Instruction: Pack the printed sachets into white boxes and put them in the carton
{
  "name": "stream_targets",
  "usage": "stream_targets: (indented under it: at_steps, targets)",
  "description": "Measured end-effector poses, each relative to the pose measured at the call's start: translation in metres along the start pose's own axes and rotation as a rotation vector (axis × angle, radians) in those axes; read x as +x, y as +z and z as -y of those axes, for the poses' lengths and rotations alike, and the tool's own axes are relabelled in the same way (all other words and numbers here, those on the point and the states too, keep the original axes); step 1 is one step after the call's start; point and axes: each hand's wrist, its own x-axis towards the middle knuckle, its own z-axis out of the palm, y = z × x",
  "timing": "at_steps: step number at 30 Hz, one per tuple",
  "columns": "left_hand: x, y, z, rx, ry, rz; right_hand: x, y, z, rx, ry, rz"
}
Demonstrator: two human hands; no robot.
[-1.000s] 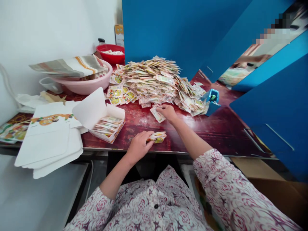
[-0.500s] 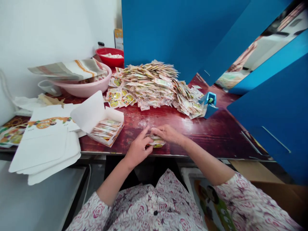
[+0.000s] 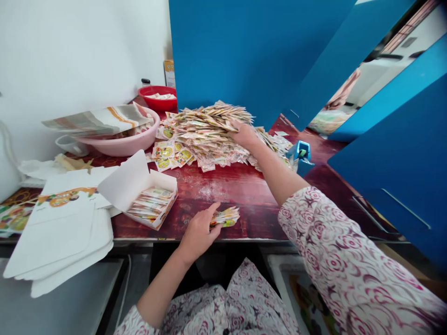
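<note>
My left hand [image 3: 200, 230] is closed round one end of a small stack of sachets [image 3: 226, 217] near the table's front edge. Reaching forward, my right hand [image 3: 242, 135] touches the top right of a large pile of sachets [image 3: 209, 135]; its fingertips are partly lost among the packets, so its grip cannot be made out. To the left of my left hand, an open white box [image 3: 166, 186] with its lid raised holds a row of sachets [image 3: 150, 203].
Flat white cartons [image 3: 66, 228] lie stacked at the left. Behind them are a pink basin [image 3: 122, 145] with a striped cloth, a white cup [image 3: 71, 145] and a red bowl [image 3: 159, 100]. A blue tape dispenser [image 3: 301, 153] stands right of the pile, near blue panels [image 3: 244, 56].
My right hand has left the small stack and moved forward to the large pile. My left hand still holds the stack. The view has shifted slightly.
</note>
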Motion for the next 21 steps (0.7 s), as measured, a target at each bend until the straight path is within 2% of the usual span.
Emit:
stream_targets:
  at_steps: [3, 5, 13, 16, 21]
  targets:
    - [0.001, -0.001, 0.001, -0.003, -0.029, 0.014, -0.003, 0.000, -0.003, 0.016, 0.073, -0.005]
    - [0.003, -0.001, 0.001, -0.017, -0.046, 0.019, -0.017, 0.000, -0.004, 0.058, 0.054, -0.046]
    - [0.011, -0.007, -0.005, -0.130, -0.040, 0.043, -0.106, 0.001, -0.009, 0.222, -0.093, -0.119]
    - [0.010, -0.008, -0.006, -0.133, -0.041, 0.074, -0.143, 0.009, -0.010, 0.147, -0.123, -0.024]
    - [0.004, -0.013, -0.003, -0.057, -0.007, 0.097, -0.196, 0.026, -0.008, 0.032, -0.150, 0.309]
